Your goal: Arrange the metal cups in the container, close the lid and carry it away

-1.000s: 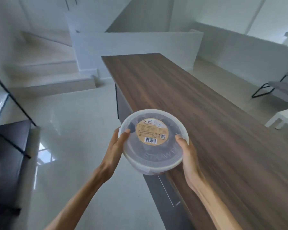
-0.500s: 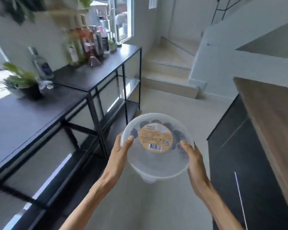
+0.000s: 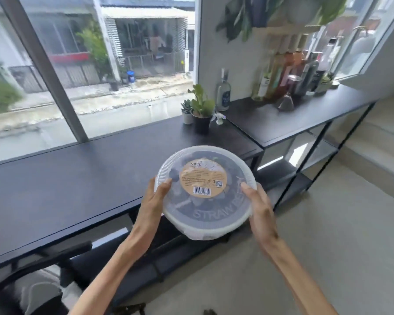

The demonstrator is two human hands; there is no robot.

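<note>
A round translucent plastic container (image 3: 210, 226) with its lid (image 3: 234, 202) on is held in the air in front of me. A tan round label with a barcode sits on the lid. Dark shapes, the metal cups, show faintly through the lid; they cannot be made out clearly. My left hand (image 3: 152, 203) grips the container's left rim, thumb on the lid. My right hand (image 3: 261, 211) grips its right rim, thumb on top. The container hangs just off the near edge of a black desk (image 3: 66, 185).
The long black desk runs under a large window (image 3: 100, 64). Small potted plants (image 3: 199, 110) stand at its right end. A black metal shelf unit (image 3: 300, 123) with several bottles (image 3: 282, 73) stands to the right. Pale floor (image 3: 328, 223) lies at the right; a dark chair (image 3: 55, 258) at lower left.
The view has swung left from the wooden counter past the shelf unit to the black desk and window. Both hands keep the same grip on the closed container.
</note>
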